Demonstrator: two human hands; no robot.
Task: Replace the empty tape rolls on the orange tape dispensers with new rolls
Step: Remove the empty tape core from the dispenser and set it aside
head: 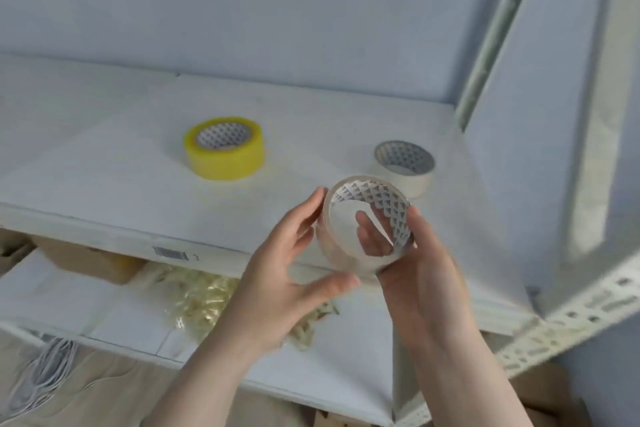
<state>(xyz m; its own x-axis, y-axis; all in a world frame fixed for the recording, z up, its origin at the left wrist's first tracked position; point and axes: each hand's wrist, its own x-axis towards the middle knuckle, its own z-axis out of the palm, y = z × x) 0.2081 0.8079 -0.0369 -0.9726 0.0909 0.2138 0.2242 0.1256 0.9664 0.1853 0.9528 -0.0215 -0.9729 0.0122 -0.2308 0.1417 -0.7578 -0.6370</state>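
risk: the clear tape roll (pixel 367 225) is held in mid-air in front of the shelf (pixel 104 163); a loose grip would let it slip and drop. left hand (pixel 287 263) fingers are spread, cupping the roll's outer wall. right hand (pixel 412 270) fingers reach through the core, gripping its rim. yellow tape roll (pixel 225 148) and white tape roll (pixel 405 166) rest on the shelf. no dispenser visible.

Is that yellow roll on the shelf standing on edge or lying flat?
Lying flat. The yellow roll rests on one face on the shelf, its patterned core opening facing up.
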